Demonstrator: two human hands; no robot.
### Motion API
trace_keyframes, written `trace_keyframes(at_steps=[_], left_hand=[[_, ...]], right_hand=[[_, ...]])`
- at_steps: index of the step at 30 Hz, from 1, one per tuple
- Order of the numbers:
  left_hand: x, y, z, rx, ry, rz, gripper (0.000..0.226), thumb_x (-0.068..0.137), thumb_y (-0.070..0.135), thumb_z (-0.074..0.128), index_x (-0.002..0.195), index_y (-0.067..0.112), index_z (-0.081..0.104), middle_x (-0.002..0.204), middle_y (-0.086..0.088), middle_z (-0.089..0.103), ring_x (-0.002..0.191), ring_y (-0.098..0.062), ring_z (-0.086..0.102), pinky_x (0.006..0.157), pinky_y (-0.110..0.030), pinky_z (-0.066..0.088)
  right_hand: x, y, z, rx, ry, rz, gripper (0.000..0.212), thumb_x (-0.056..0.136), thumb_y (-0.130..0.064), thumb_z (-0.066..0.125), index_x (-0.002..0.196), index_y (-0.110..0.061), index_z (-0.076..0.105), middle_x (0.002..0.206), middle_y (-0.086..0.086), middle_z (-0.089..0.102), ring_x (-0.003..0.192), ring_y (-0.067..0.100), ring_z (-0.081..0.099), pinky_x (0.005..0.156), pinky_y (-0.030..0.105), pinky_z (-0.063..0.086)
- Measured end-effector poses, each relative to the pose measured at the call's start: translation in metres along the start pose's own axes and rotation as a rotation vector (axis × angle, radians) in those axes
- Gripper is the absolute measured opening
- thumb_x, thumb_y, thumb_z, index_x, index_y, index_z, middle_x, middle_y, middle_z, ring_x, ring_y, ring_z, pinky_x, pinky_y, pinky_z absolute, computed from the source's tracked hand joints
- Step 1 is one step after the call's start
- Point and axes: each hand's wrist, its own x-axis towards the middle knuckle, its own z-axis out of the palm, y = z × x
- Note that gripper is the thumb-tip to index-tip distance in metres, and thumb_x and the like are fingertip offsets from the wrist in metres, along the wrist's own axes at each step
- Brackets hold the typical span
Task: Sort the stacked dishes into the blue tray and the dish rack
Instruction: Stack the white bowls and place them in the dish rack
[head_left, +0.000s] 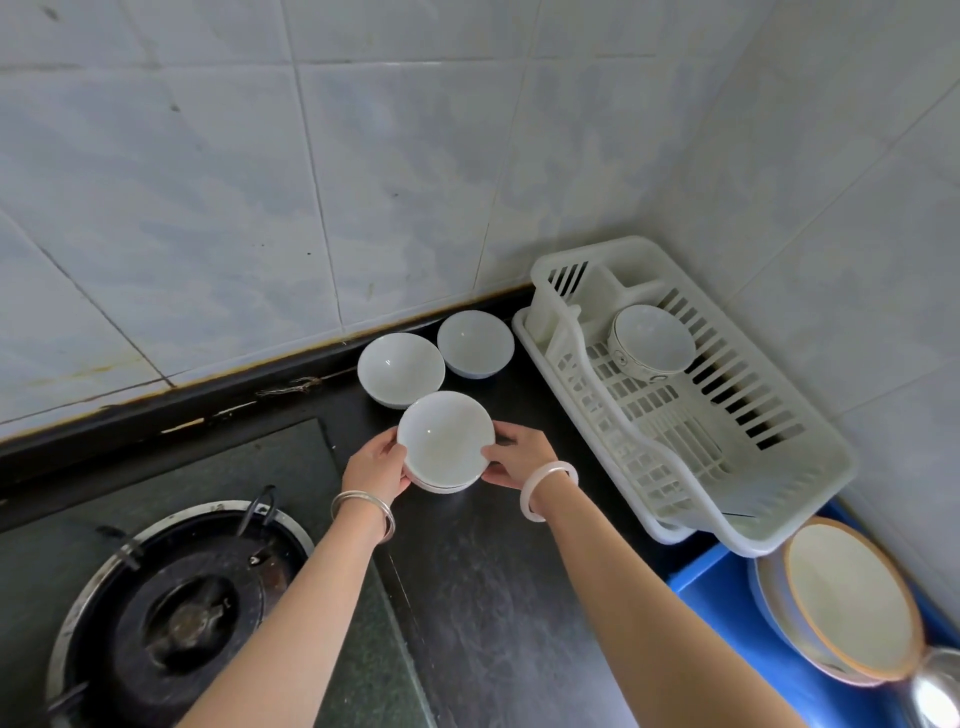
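Observation:
A small stack of white bowls (444, 441) sits on the dark counter at the centre. My left hand (374, 467) grips its left side and my right hand (519, 454) grips its right side. Behind it stand two more white bowls, one (400, 366) to the left and one (474, 340) to the right, close to the wall. The white plastic dish rack (779, 499) lies to the right and holds one patterned bowl (652, 340) tilted on its side. The blue tray (711, 577) at the lower right holds plates (852, 597) leaning on edge.
A gas burner (176, 613) on the stove top fills the lower left. Tiled walls meet in the corner behind the rack. A shiny metal object (935, 691) shows at the bottom right corner.

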Motion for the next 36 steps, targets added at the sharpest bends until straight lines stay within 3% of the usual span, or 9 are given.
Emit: trace_keyframes(at_steps=[6, 9, 14, 20, 22, 24, 30, 33, 36], left_hand=[[-0.023, 0.034, 0.042, 0.108, -0.103, 0.193, 0.025, 0.089, 0.011, 0.049, 0.094, 0.030, 0.063, 0.090, 0.010, 0.062, 0.090, -0.017, 0.058, 0.065, -0.024, 0.053], [-0.039, 0.053, 0.076, 0.180, -0.183, 0.259, 0.028, 0.087, 0.011, 0.046, 0.080, 0.033, 0.062, 0.090, 0.004, 0.063, 0.090, -0.021, 0.059, 0.078, -0.039, 0.057], [-0.062, 0.077, 0.148, 0.258, -0.310, 0.317, 0.034, 0.084, 0.013, 0.046, 0.113, 0.019, 0.063, 0.104, -0.006, 0.065, 0.101, -0.029, 0.061, 0.091, -0.049, 0.052], [-0.079, 0.074, 0.233, 0.346, -0.457, 0.225, 0.028, 0.083, 0.008, 0.041, 0.097, 0.016, 0.064, 0.103, -0.014, 0.065, 0.103, -0.037, 0.061, 0.092, -0.050, 0.051], [-0.078, 0.065, 0.257, 0.386, -0.493, 0.196, 0.030, 0.082, 0.006, 0.039, 0.099, 0.009, 0.064, 0.111, -0.020, 0.064, 0.101, -0.038, 0.061, 0.092, -0.052, 0.051], [-0.075, 0.054, 0.279, 0.446, -0.521, 0.193, 0.035, 0.080, 0.005, 0.038, 0.104, 0.003, 0.065, 0.111, -0.024, 0.064, 0.095, -0.036, 0.060, 0.092, -0.053, 0.050], [-0.061, 0.023, 0.331, 0.531, -0.536, 0.084, 0.040, 0.082, 0.002, 0.039, 0.115, 0.006, 0.061, 0.118, -0.021, 0.063, 0.110, -0.041, 0.059, 0.094, -0.054, 0.049], [-0.052, 0.013, 0.338, 0.597, -0.533, 0.043, 0.041, 0.082, 0.000, 0.040, 0.119, 0.004, 0.058, 0.120, -0.022, 0.061, 0.110, -0.041, 0.058, 0.092, -0.051, 0.050], [-0.045, 0.005, 0.346, 0.618, -0.526, 0.007, 0.039, 0.084, -0.002, 0.041, 0.120, 0.002, 0.056, 0.126, -0.022, 0.058, 0.114, -0.041, 0.055, 0.093, -0.051, 0.049]], right_hand=[[-0.027, -0.020, -0.055, 0.117, 0.041, -0.155, 0.044, 0.085, 0.001, 0.058, 0.126, -0.013, 0.055, 0.103, 0.009, 0.066, 0.091, 0.026, 0.066, 0.073, 0.031, 0.056], [-0.041, -0.034, -0.095, 0.098, 0.106, -0.197, 0.046, 0.084, 0.001, 0.060, 0.128, -0.013, 0.053, 0.096, 0.007, 0.065, 0.087, 0.026, 0.067, 0.064, 0.025, 0.058], [-0.055, -0.042, -0.168, 0.141, 0.190, -0.216, 0.045, 0.083, 0.002, 0.062, 0.125, -0.012, 0.055, 0.089, 0.004, 0.067, 0.077, 0.019, 0.068, 0.057, 0.020, 0.058], [-0.043, -0.031, -0.248, 0.298, 0.387, -0.103, 0.018, 0.087, -0.010, 0.059, 0.104, -0.005, 0.060, 0.083, 0.007, 0.063, 0.074, 0.021, 0.063, 0.076, 0.034, 0.056], [-0.034, -0.024, -0.268, 0.278, 0.436, -0.071, 0.015, 0.088, -0.015, 0.057, 0.097, -0.003, 0.060, 0.079, 0.008, 0.062, 0.071, 0.019, 0.061, 0.068, 0.032, 0.056], [-0.025, -0.015, -0.285, 0.226, 0.460, -0.044, 0.021, 0.089, -0.021, 0.057, 0.098, -0.003, 0.061, 0.082, 0.010, 0.063, 0.072, 0.020, 0.062, 0.063, 0.030, 0.055], [0.008, 0.013, -0.312, -0.022, 0.536, 0.032, 0.033, 0.087, -0.040, 0.056, 0.088, -0.008, 0.062, 0.084, 0.014, 0.066, 0.082, 0.029, 0.064, 0.088, 0.047, 0.054], [0.016, 0.018, -0.313, -0.229, 0.541, 0.054, 0.052, 0.089, -0.052, 0.044, 0.109, -0.006, 0.060, 0.106, 0.017, 0.065, 0.099, 0.034, 0.061, 0.094, 0.049, 0.048], [0.023, 0.021, -0.314, -0.336, 0.545, 0.055, 0.056, 0.092, -0.052, 0.038, 0.118, -0.006, 0.056, 0.101, 0.013, 0.063, 0.089, 0.030, 0.060, 0.085, 0.040, 0.049]])
